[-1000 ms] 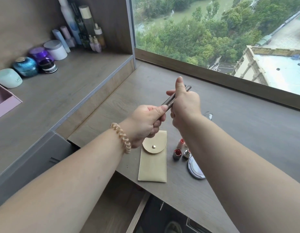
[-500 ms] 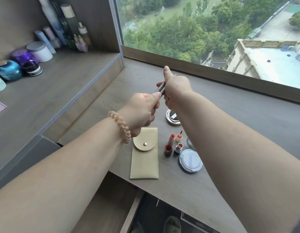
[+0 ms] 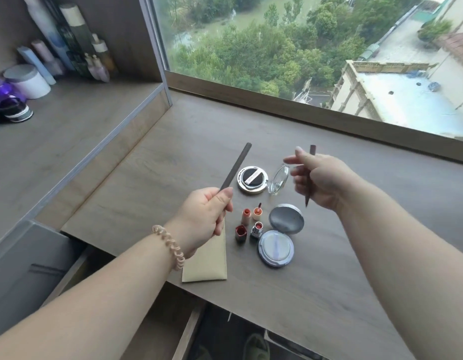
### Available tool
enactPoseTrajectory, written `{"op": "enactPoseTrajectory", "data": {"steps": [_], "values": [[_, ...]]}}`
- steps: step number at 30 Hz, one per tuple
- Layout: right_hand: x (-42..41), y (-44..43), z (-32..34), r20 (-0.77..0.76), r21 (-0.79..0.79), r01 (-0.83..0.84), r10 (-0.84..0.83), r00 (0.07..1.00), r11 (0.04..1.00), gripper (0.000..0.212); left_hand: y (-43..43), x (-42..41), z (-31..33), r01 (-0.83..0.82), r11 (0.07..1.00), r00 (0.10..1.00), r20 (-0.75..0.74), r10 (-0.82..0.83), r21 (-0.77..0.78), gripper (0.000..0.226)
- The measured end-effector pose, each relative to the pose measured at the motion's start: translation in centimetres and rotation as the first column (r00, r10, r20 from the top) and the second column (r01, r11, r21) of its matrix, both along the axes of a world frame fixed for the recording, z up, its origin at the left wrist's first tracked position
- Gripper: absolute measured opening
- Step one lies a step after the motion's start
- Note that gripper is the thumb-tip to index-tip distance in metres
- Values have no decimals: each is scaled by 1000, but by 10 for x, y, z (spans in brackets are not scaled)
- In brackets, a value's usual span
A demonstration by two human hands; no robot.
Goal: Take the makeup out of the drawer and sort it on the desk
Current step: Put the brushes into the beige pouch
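clearly two slim brown pieces are held above the desk (image 3: pixel 173 157): a long dark stick (image 3: pixel 235 167) is pinched at its lower end between thumb and curled fingers of the left hand (image 3: pixel 207 214), and a pointed pencil (image 3: pixel 312 150) is gripped mid-shaft in the right hand (image 3: pixel 318 180), whose forefinger is stretched out. whether the stick is a second pencil or a cap cannot be told. both are judged light, stiff, smooth and apt to roll; the pointed tip is likely brittle, so the shaft is best taken and each piece laid flat. beneath the hands four small lipsticks (image 3: pixel 256 228) are stood upright and could be knocked over; an open cushion compact (image 3: pixel 277 249) lies just beside them, a black-puffed compact (image 3: pixel 252 180) beyond, and a beige pouch (image 3: pixel 209 266) is partly hidden by the left hand. the drawer (image 3: pixel 157 320) is seen open below the desk edge
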State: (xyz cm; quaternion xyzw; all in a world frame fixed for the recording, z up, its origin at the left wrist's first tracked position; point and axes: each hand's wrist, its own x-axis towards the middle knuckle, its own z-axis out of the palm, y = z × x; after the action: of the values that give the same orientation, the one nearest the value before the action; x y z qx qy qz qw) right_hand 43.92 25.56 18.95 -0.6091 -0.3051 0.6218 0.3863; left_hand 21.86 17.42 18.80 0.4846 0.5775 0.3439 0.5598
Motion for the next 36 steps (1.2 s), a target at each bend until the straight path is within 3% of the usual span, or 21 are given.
{"op": "enactPoseTrajectory", "data": {"steps": [6, 15, 19, 23, 26, 29, 33, 35, 36], "values": [[-62, -25, 4, -266, 2, -57, 56, 962, 998, 37, 12, 25, 5, 67, 988, 968, -247, -32, 136, 35], [-78, -25, 2, 5, -46, 67, -67, 998, 997, 36, 7, 40, 15, 186, 956, 929, -356, -97, 227, 47], [-27, 2, 4, 60, -55, 379, -376, 925, 924, 27, -25, 36, 5, 355, 897, 888, -395, -235, 264, 54], [38, 14, 23, -5, -3, 540, -540, 842, 842, 35, -48, 20, -18, 136, 983, 972, -210, -108, 124, 45], [31, 11, 22, 73, 26, 436, -437, 897, 899, 42, -34, 25, -18, 25, 999, 998, -53, -27, -31, 45], [25, 1, 11, 241, 82, 372, -380, 893, 925, 47, -25, 37, -8, 52, 998, 998, 21, -51, -28, 38], [44, -24, -7, 306, 415, 402, -542, 783, 816, 37, -28, 43, -19, 80, 989, 997, 33, -76, -122, 28], [56, -43, -25, 404, 591, 249, -549, 732, 767, 23, -38, 53, -31, 118, 970, 993, 11, -118, -211, 22], [63, -54, -39, 510, 627, 95, -500, 699, 773, 14, -44, 61, -39, 155, 954, 986, -12, -163, -257, 18]]}}
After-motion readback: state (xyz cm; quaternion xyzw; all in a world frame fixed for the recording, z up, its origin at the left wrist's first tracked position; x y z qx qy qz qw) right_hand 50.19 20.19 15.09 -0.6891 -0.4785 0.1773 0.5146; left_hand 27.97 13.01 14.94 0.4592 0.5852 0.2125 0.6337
